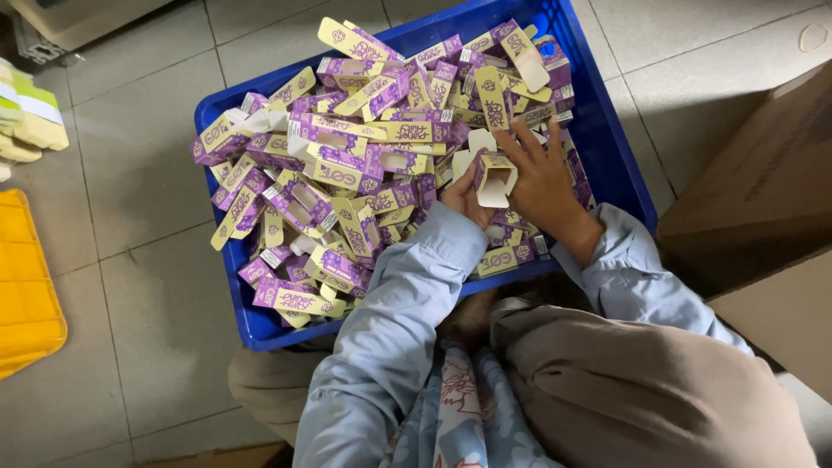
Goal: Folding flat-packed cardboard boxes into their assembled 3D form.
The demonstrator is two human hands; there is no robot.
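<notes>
While we look down from above, both of our hands meet over the blue plastic crate point(620, 165), near its right wall, where they share one small purple and cream carton point(495, 176). Our right hand point(544, 178) lies across the carton's far side with its fingers spread and curled loosely round it, the fingertips reaching up toward the folded flaps; our left hand point(465, 198) closes on the carton's near lower edge, mostly hidden behind the pale blue sleeve point(407, 303), so we cannot tell how tightly those fingers are bent. The carton is held with its open end turned toward us, showing its bare cream inside, and it sits just above the heap. Beneath it the crate is filled to its rim with a loose pile of the same cartons point(347, 165), lying at every angle, some flat and some already opened up. The crate stands on a grey tiled floor point(139, 139). A yellow tray point(26, 295) lies by the floor's left edge, and a brown cardboard box point(763, 199) stands just beside the crate's right wall.
</notes>
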